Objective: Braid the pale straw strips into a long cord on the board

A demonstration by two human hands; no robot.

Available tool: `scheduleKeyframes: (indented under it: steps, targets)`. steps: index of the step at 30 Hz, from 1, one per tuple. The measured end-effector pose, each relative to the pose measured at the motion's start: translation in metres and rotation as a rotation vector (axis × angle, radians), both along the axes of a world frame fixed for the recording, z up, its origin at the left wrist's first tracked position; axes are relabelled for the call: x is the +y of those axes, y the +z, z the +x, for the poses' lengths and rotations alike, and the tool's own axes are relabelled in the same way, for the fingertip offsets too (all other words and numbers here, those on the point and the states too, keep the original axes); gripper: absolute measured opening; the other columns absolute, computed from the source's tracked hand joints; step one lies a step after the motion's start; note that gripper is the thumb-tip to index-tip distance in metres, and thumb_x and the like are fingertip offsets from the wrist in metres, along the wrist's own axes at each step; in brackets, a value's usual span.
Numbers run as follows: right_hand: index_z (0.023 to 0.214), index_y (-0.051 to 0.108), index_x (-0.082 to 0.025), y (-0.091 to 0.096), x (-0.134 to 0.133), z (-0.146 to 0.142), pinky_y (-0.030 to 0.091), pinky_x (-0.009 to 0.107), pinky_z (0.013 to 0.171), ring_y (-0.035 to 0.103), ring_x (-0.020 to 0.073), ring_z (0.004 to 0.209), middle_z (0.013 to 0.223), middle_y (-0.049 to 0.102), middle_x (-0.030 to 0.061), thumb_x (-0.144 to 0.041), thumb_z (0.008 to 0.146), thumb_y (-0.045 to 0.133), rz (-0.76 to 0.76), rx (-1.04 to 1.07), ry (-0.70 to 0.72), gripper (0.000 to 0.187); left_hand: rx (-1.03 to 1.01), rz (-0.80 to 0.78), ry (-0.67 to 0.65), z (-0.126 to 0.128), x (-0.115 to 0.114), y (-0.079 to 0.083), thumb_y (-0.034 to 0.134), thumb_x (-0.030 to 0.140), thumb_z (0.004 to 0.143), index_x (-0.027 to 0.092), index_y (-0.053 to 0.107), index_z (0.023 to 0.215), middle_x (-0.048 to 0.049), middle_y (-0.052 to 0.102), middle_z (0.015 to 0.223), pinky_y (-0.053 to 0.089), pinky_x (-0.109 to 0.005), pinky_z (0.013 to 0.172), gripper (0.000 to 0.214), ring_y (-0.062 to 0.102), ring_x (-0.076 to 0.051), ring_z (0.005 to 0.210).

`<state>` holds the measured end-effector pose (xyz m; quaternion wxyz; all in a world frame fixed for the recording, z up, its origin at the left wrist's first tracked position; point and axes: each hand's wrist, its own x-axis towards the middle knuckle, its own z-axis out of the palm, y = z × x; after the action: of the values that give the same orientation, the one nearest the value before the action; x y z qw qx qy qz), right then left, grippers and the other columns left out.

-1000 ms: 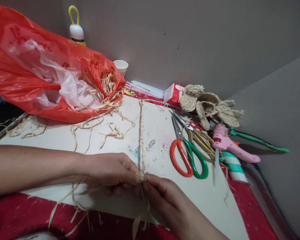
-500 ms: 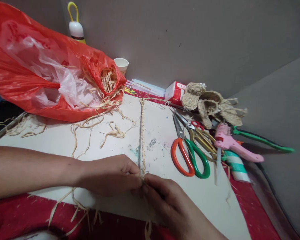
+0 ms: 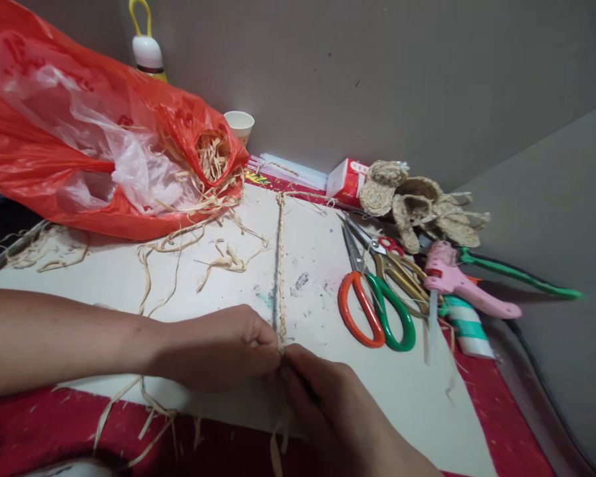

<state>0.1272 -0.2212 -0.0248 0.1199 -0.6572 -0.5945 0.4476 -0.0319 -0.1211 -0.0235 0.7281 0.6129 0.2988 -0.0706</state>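
A thin braided straw cord [image 3: 281, 265] runs in a straight line from the far edge of a white board [image 3: 417, 391] toward me. My left hand [image 3: 218, 348] and my right hand [image 3: 335, 407] meet at the cord's near end, both with fingers pinched on the straw strands there. Loose strand ends [image 3: 278, 444] hang down below my hands over the red cloth.
A red plastic bag [image 3: 69, 132] with straw strips lies at the back left, with loose strips [image 3: 226, 262] beside it. Orange and green scissors [image 3: 372, 305], other scissors, a pink glue gun [image 3: 457, 285], woven straw pieces [image 3: 412, 205], a paper cup [image 3: 240, 124] and a bottle [image 3: 146, 50] sit right and behind.
My hands stay pinched at the cord's near end, the fingers shifting slightly. The hanging strand ends have swung a little below my right hand.
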Motion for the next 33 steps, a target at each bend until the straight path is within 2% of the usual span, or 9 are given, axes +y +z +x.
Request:
scheduleKeyframes:
  steps: [4,9,14,19,21,24,26,28,33]
  targets:
    - [0.074,0.051,-0.021,0.007,0.002,0.000,0.035,0.023,0.050,0.047,0.0130,0.057,0.064,0.056,-0.0008,-0.038,0.092,0.044,-0.041,0.088,-0.003,0.026,0.005,-0.043,0.040,-0.002,-0.005,-0.006,0.043,0.027,0.077,0.018,0.044,0.061,0.0052,0.034,0.053,0.021,-0.022,0.045,0.019,0.027,-0.008,0.050]
    - [0.087,0.056,-0.022,0.017,0.005,0.013,0.041,0.026,0.065,0.052,0.0166,0.071,0.076,0.058,0.0013,-0.037,0.094,0.041,0.002,0.245,0.034,0.022,-0.014,-0.045,0.038,-0.004,-0.006,-0.010,0.041,0.028,0.079,0.018,0.045,0.063,0.0050,0.033,0.054,0.021,-0.023,0.045,0.019,0.026,-0.008,0.051]
    - [0.068,0.046,-0.020,0.018,0.001,0.016,0.031,0.022,0.048,0.033,0.0108,0.054,0.060,0.037,-0.0043,-0.044,0.094,0.040,-0.016,0.226,-0.097,0.035,0.001,0.005,0.057,-0.002,-0.008,-0.005,0.043,0.029,0.077,0.018,0.044,0.061,0.0058,0.030,0.052,0.019,-0.023,0.044,0.020,0.023,-0.008,0.051]
    - [0.073,0.050,-0.020,0.017,-0.008,-0.003,0.028,0.020,0.041,0.038,0.0093,0.046,0.054,0.040,-0.0055,-0.047,0.092,0.039,-0.093,0.271,-0.215,0.035,-0.030,0.040,0.055,-0.002,-0.009,-0.003,0.042,0.026,0.077,0.018,0.040,0.059,0.0057,0.031,0.055,0.021,-0.021,0.045,0.020,0.025,-0.008,0.053]
    - [0.070,0.050,-0.020,0.013,-0.012,-0.009,0.028,0.021,0.039,0.040,0.0089,0.041,0.049,0.044,-0.0053,-0.039,0.093,0.039,0.004,0.172,-0.175,0.032,-0.054,0.063,0.051,-0.003,-0.009,-0.003,0.042,0.025,0.078,0.018,0.039,0.059,0.0057,0.031,0.055,0.022,-0.020,0.045,0.021,0.026,-0.008,0.054]
    - [0.070,0.054,-0.019,0.002,-0.018,-0.011,0.031,0.022,0.044,0.047,0.0098,0.042,0.050,0.054,-0.0021,-0.025,0.090,0.041,0.354,-0.055,-0.031,0.025,-0.110,0.116,0.035,-0.004,-0.009,-0.003,0.041,0.024,0.080,0.017,0.038,0.059,0.0054,0.033,0.057,0.025,-0.020,0.047,0.023,0.029,-0.007,0.056]
    - [0.074,0.056,-0.019,-0.004,-0.021,-0.010,0.031,0.022,0.045,0.047,0.0102,0.042,0.051,0.057,-0.0014,-0.019,0.088,0.041,0.536,-0.173,0.062,0.021,-0.123,0.136,0.025,-0.004,-0.009,-0.002,0.040,0.024,0.081,0.017,0.038,0.058,0.0053,0.031,0.058,0.026,-0.020,0.049,0.024,0.029,-0.007,0.058]
    - [0.075,0.056,-0.019,-0.009,-0.024,-0.009,0.031,0.023,0.044,0.048,0.0104,0.040,0.050,0.057,-0.0016,-0.016,0.087,0.041,0.629,-0.265,0.126,0.019,-0.108,0.147,0.019,-0.005,-0.009,0.000,0.040,0.024,0.082,0.016,0.038,0.058,0.0053,0.030,0.058,0.027,-0.020,0.050,0.025,0.029,-0.007,0.058]
    - [0.070,0.052,-0.020,-0.010,-0.025,-0.012,0.031,0.022,0.044,0.050,0.0099,0.041,0.050,0.056,-0.0030,-0.010,0.083,0.045,0.732,-0.368,0.176,0.018,-0.087,0.210,0.001,-0.006,-0.010,0.006,0.039,0.023,0.083,0.016,0.035,0.058,0.0054,0.030,0.058,0.027,-0.020,0.051,0.026,0.030,-0.007,0.058]
